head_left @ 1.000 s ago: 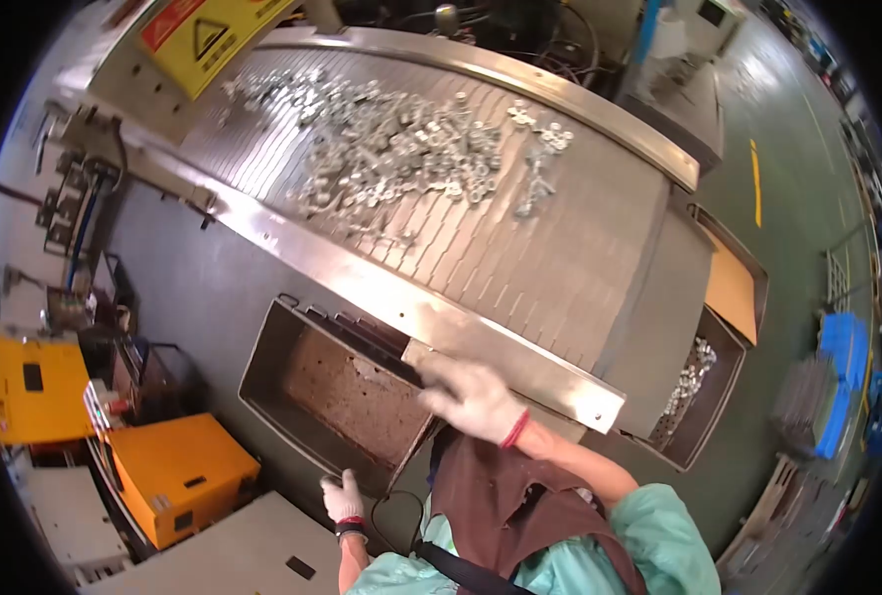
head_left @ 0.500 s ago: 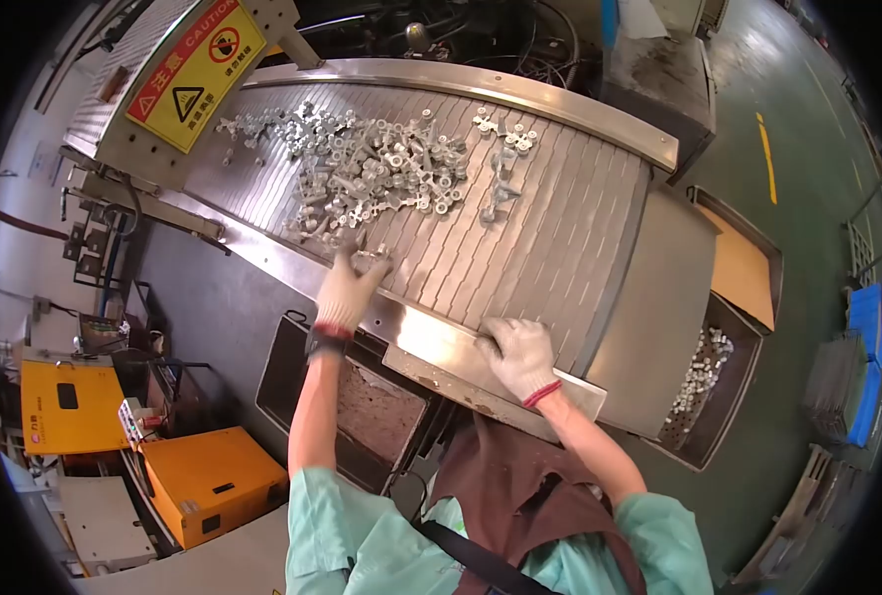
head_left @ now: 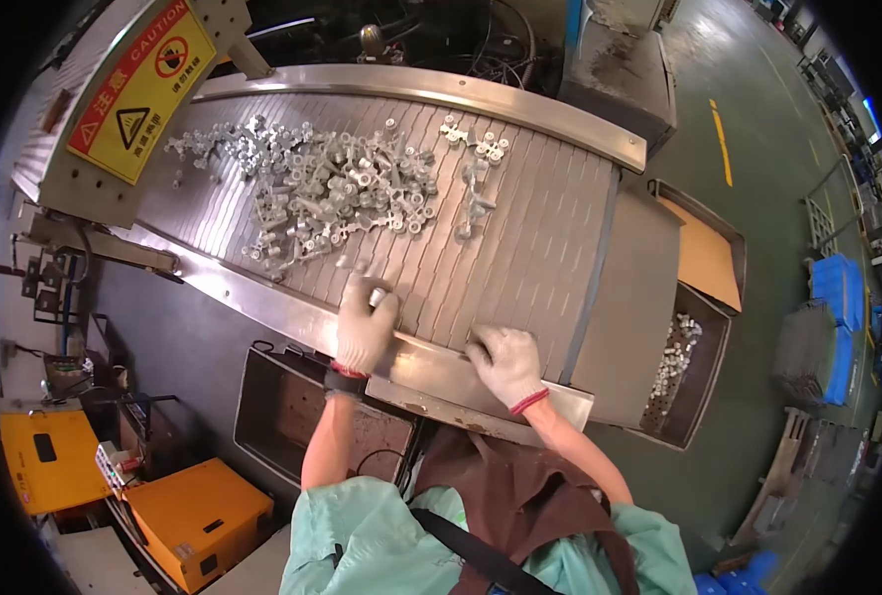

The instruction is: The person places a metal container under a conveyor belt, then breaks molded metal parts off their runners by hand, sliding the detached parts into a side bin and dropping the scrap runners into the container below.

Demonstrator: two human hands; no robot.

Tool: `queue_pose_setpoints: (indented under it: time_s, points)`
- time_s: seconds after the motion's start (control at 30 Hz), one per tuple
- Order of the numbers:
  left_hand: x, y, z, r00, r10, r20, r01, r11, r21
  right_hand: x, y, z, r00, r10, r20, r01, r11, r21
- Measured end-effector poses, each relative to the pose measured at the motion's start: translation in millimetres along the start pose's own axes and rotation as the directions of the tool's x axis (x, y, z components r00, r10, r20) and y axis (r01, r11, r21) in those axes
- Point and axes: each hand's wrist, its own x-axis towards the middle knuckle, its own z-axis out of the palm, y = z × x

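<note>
- On the left, a yellow and red sign is facing out from a metal cover.
- Next, a big pile of metal parts is lying on the belt. It is stretching long from left to right, with a thin tail going out on the left.
- The left hand, in a white glove, is hanging over the near side of the belt. Its fingers are pointing to the far side. The pile is lying far from them and a tiny bit left, with some bare belt showing between.
- Those fingers are curling in, and they seem to be holding a small shiny piece.
- Then a short row of parts is lying right of the pile, running long from near to far. It is sitting far and right of the left fingers, and far and a bit left of the right hand.
- The right hand is resting by the near rail, fingers bending down. I cannot tell if they are holding anything. The left hand is being the nearer one to the pile.
- At the right end, a metal box is holding little bits.
</note>
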Motion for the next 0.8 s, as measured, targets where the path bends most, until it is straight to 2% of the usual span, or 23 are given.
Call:
queue_pose_setpoints:
  time_s: [0.03, 0.07, 0.1, 0.2, 0.23, 0.27, 0.3, 0.33, 0.37, 0.4, 0.43, 0.47, 0.5, 0.53, 0.57, 0.6, 0.67, 0.73, 0.77, 0.8]
  points:
    - [-15, 26, -3, 0.991, -0.101, 0.091, 0.113, 0.984, -0.138, 1, 0, 2, 1.0, 0.028, -0.006, -0.027, 1.0, 0.01]
    - [-21, 25, -4, 0.985, -0.032, 0.169, 0.065, 0.979, -0.193, 2, 2, 3, 0.998, 0.057, -0.01, -0.057, 0.998, 0.019]
    - [-28, 38, -4, 0.962, -0.051, 0.27, 0.14, 0.937, -0.321, 4, 4, 4, 0.996, 0.082, -0.019, -0.082, 0.996, 0.024]
    - [-34, 75, -12, 0.844, -0.012, 0.536, 0.384, 0.712, -0.588, 7, 21, 20, 0.928, 0.337, -0.159, -0.267, 0.898, 0.349]
    - [-33, 79, -12, 0.79, 0.029, 0.612, 0.467, 0.617, -0.633, 20, 20, 9, 0.874, 0.482, 0.061, -0.37, 0.58, 0.726]
    - [-33, 78, -10, 0.749, 0.061, 0.66, 0.523, 0.557, -0.645, 42, 15, -11, 0.81, 0.498, 0.309, -0.412, 0.108, 0.905]
    - [-34, 78, -8, 0.701, 0.098, 0.706, 0.58, 0.497, -0.645, 51, 7, -28, 0.76, 0.386, 0.522, -0.375, -0.395, 0.838]
    - [-34, 79, -4, 0.655, 0.141, 0.743, 0.632, 0.436, -0.64, 51, -3, -43, 0.784, 0.403, 0.472, -0.347, -0.346, 0.872]
    - [-32, 78, -4, 0.588, 0.159, 0.793, 0.676, 0.442, -0.59, 53, -11, -57, 0.806, 0.413, 0.424, -0.323, -0.293, 0.9]
    - [-35, 77, 0, 0.628, 0.101, 0.772, 0.655, 0.467, -0.594, 51, -13, -63, 0.825, 0.419, 0.379, -0.298, -0.247, 0.922]
    - [-38, 76, 5, 0.664, 0.043, 0.746, 0.633, 0.5, -0.592, 51, 5, -57, 0.887, 0.356, 0.295, -0.318, 0.009, 0.948]
    - [-39, 75, 10, 0.698, -0.01, 0.716, 0.607, 0.538, -0.584, 45, 10, -56, 0.882, 0.41, 0.234, -0.356, 0.251, 0.9]
    - [-35, 67, 6, 0.689, -0.028, 0.725, 0.516, 0.721, -0.463, 42, -6, -65, 0.876, 0.454, 0.162, -0.391, 0.47, 0.791]
    - [-35, 68, 11, 0.769, 0.029, 0.639, 0.252, 0.904, -0.345, 38, -21, -72, 0.871, 0.484, 0.084, -0.424, 0.653, 0.627]
    - [-36, 71, 16, 0.82, 0.128, 0.558, -0.035, 0.984, -0.174, 35, -32, -74, 0.83, 0.533, 0.163, -0.497, 0.577, 0.648]
    - [-36, 72, 21, 0.832, 0.256, 0.492, -0.309, 0.951, 0.029, 31, -25, -69, 0.823, 0.547, 0.153, -0.519, 0.614, 0.595]
    - [-33, 71, 30, 0.824, 0.196, 0.532, -0.333, 0.927, 0.174, 27, -6, -53, 0.815, 0.564, 0.135, -0.55, 0.678, 0.488]
    - [-29, 73, 39, 0.802, 0.154, 0.577, -0.365, 0.891, 0.27, 27, -4, -57, 0.775, 0.595, 0.211, -0.615, 0.636, 0.466]
    - [-28, 74, 44, 0.797, 0.154, 0.585, -0.37, 0.889, 0.27, 25, -2, -58, 0.756, 0.609, 0.242, -0.64, 0.607, 0.471]
    - [-25, 61, 53, 0.819, 0.128, 0.559, -0.28, 0.94, 0.195, 22, 1, -56, 0.734, 0.62, 0.277, -0.666, 0.576, 0.473]
